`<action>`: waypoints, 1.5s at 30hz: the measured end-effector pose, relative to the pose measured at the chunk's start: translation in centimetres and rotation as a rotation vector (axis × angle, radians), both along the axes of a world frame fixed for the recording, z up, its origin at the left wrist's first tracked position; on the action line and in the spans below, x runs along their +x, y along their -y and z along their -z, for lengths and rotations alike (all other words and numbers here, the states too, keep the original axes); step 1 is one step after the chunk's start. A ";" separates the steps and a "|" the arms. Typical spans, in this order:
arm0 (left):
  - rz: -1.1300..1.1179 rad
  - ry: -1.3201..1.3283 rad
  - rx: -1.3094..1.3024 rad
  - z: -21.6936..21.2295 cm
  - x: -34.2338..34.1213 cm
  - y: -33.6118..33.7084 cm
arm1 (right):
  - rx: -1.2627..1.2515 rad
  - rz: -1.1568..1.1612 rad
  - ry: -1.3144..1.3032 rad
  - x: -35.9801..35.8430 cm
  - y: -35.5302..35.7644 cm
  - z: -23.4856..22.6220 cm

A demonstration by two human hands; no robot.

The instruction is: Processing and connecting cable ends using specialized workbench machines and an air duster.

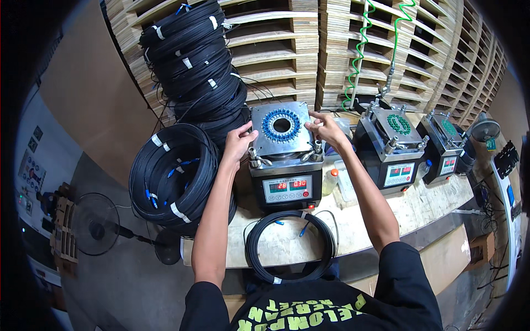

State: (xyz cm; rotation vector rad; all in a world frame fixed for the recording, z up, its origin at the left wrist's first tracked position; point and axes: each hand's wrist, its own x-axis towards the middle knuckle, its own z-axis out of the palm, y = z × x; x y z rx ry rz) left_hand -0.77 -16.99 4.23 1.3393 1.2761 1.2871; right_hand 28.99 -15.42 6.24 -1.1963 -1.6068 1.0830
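A square metal plate (262,144) lies on top of the nearest polishing machine (265,175), with a ring of blue fibre connectors (266,134) set around its round central hole. My left hand (238,143) pinches the plate's left edge, thumb on top. At the opposite edge, the thumb and fingers of my right hand (327,130) hold the plate near its far right corner. Metal clamps (257,159) stand at the machine's front corners, beside the plate. Below the machine's lit display, a coil of black cable (253,243) with blue connector ends rests at the bench's front edge.
Two similar machines (398,172) (445,163) with green connectors stand to the right. Stacked black cable coils (190,63) rise at the left, behind another large coil (144,182). Bottles (330,181) stand on the wooden bench (364,236). Pallets (270,49) line the back; a fan (95,223) stands left.
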 end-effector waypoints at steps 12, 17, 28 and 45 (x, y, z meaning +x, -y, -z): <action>-0.046 -0.375 -0.031 -0.8 0.0 0.4 | -0.003 0.002 -0.044 1.2 -2.0 3.4; -0.059 -0.246 -0.125 0.7 -0.8 -0.2 | -0.045 -0.024 -0.074 0.7 -1.7 3.3; -0.023 -0.065 -0.166 0.2 -0.1 1.2 | -0.013 0.034 -0.021 0.8 -1.4 3.9; -0.044 -0.539 0.326 10.0 -0.3 17.1 | 0.021 0.031 0.242 7.6 10.9 11.6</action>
